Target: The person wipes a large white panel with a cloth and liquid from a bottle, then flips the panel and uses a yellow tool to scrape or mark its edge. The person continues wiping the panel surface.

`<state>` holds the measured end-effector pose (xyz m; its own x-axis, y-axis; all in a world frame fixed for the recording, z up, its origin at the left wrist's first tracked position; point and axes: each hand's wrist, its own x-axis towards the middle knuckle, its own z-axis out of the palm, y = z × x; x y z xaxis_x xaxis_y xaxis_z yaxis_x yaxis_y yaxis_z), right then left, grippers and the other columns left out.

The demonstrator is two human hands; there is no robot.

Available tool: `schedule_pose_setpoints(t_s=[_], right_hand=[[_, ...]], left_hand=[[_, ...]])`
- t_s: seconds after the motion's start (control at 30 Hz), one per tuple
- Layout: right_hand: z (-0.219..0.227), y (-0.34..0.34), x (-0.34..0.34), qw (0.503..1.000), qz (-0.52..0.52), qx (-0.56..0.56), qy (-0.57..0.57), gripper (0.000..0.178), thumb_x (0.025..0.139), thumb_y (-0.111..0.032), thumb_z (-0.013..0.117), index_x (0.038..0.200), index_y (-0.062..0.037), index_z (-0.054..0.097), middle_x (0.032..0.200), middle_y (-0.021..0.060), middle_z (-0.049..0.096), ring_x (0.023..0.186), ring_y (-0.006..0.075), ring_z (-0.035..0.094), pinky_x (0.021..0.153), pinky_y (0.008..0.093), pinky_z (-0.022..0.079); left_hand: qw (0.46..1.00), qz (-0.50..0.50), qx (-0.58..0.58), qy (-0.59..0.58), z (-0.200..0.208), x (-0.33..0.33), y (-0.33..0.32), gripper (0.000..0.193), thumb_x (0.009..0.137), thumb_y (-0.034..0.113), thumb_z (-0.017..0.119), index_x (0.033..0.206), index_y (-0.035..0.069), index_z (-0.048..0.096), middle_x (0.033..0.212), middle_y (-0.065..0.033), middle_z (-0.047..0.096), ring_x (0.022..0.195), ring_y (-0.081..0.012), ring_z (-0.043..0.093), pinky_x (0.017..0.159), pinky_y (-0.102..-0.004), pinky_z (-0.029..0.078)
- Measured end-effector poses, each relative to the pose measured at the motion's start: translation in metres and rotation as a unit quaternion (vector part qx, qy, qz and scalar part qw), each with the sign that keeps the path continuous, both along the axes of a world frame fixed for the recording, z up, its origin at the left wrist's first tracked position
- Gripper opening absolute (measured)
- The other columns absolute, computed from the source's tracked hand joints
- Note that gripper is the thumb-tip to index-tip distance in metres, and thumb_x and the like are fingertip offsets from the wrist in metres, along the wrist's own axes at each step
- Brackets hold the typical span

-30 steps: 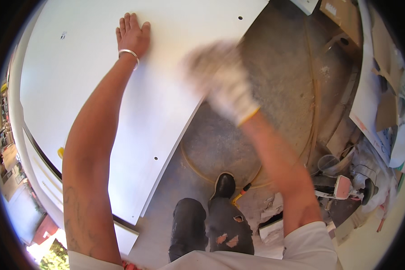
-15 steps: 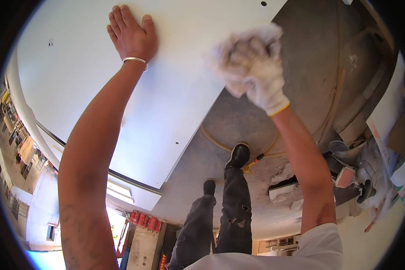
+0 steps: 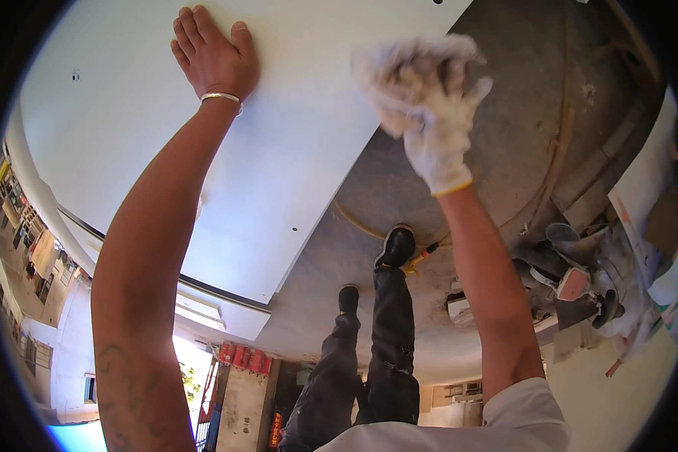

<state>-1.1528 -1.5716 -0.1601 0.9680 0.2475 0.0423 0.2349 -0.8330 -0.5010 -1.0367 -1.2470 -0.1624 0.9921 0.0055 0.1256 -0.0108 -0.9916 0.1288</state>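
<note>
R hand [image 3: 438, 105] has thumb swung out vs 0.5s ago; other fingers bunched on rag [image 3: 375, 71], white panel [image 3: 301, 135] to their left. L hand [image 3: 222, 66] empty, fingers spread flat on it. Prob mid-wipe, amt left unclear.

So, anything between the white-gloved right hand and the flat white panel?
A bunched pale cloth under the right hand, near the right edge of the panel; nothing else visible. Blur hides any contact.

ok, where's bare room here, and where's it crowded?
Free: white panel between left hand and cloth in right hand; also left of left forearm, bar a small label. Crowded: floor at right, around pink-and-white item.
</note>
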Motion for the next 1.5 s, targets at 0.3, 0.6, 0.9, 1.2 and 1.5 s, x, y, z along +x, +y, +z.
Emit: schedule_pose_setpoints(t_s=[0.3, 0.6, 0.9, 1.2, 1.5], right_hand=[[0.01, 0.066, -0.101, 0.985, 0.096, 0.029, 0.139, 0.052, 0.087, -0.028, 0.069, 0.139, -0.0282, 0.064, 0.143, 0.0053, 0.058, 0.135, 0.0393, 0.046, 0.122, 0.0712, 0.024], [0.026, 0.001, 0.096, 0.987, -0.137, -0.04, 0.08, 0.052, 0.087, -0.023, 0.068, 0.138, -0.0336, 0.068, 0.15, 0.0072, 0.056, 0.15, 0.0486, 0.034, 0.115, 0.0801, 0.015], [0.032, 0.001, 0.11, 0.951, -0.051, -0.17, 0.253, 0.07, 0.083, -0.023, 0.068, 0.151, -0.0214, 0.052, 0.171, 0.0137, 0.03, 0.161, 0.0444, 0.019, 0.117, 0.0796, 0.014], [0.03, -0.015, 0.134, 0.944, -0.121, -0.155, 0.264, 0.063, 0.092, -0.018, 0.065, 0.154, -0.0149, 0.05, 0.17, 0.0159, 0.033, 0.16, 0.0437, 0.023, 0.127, 0.0692, 0.008], [0.045, -0.02, 0.157, 0.959, -0.074, -0.183, 0.204, 0.07, 0.081, -0.018, 0.075, 0.148, -0.0097, 0.056, 0.163, 0.0185, 0.044, 0.154, 0.0535, 0.027, 0.123, 0.0725, 0.013]], left_hand=[[0.999, 0.017, 0.005, 0.03, 0.007, 0.001, -0.004, 0.079, 0.104, 0.039, 0.048, 0.164, -0.004, 0.022, 0.175, -0.0226, 0.018, 0.164, -0.0391, 0.009, 0.132, -0.0525, 0.005], [0.998, 0.025, 0.015, 0.063, 0.012, 0.0, -0.008, 0.08, 0.103, 0.035, 0.049, 0.165, -0.005, 0.019, 0.176, -0.0227, 0.015, 0.165, -0.0386, 0.006, 0.133, -0.0529, 0.003], [0.991, 0.044, 0.013, 0.125, 0.022, 0.002, -0.011, 0.085, 0.1, 0.03, 0.053, 0.165, -0.008, 0.015, 0.177, -0.0247, 0.009, 0.165, -0.0395, 0.001, 0.133, -0.054, 0.0], [0.996, 0.01, -0.014, 0.089, 0.023, 0.0, -0.01, 0.084, 0.102, 0.032, 0.048, 0.167, -0.006, 0.011, 0.176, -0.0265, 0.012, 0.164, -0.0431, 0.006, 0.131, -0.0594, 0.003], [0.996, 0.018, -0.028, 0.089, 0.026, -0.001, -0.011, 0.088, 0.097, 0.03, 0.051, 0.168, -0.003, 0.009, 0.176, -0.0264, 0.011, 0.164, -0.0436, 0.005, 0.131, -0.0597, 0.004]])
